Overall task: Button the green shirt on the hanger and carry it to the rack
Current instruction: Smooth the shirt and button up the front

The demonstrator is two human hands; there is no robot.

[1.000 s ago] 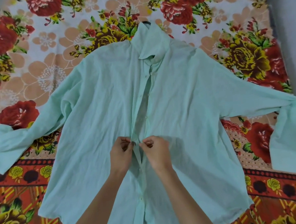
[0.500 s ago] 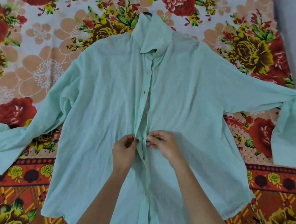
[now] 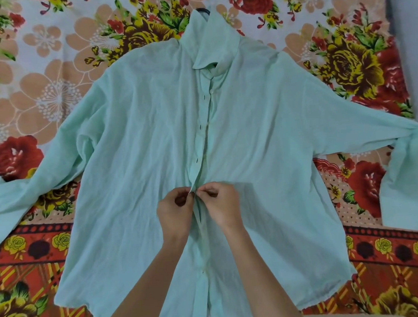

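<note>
A pale green shirt (image 3: 135, 163) lies flat and face up on a flowered bedsheet, sleeves spread to both sides, collar at the top. A dark hanger hook (image 3: 205, 10) peeks out above the collar; the hanger's body is hidden inside the shirt. My left hand (image 3: 175, 210) pinches the left edge of the front placket about halfway down. My right hand (image 3: 221, 204) pinches the right edge at the same height, fingertips touching the left hand's. Above my hands the placket gapes slightly, with buttons and buttonholes showing.
The flowered bedsheet (image 3: 52, 94) covers the bed under the shirt. A grey surface (image 3: 414, 47) runs along the right edge. A pale strip shows along the near edge of the bed at the bottom left. No rack is in sight.
My hands moved a little up the placket, from a lower button to the middle one, and closed together again. The camera view shifted slightly.
</note>
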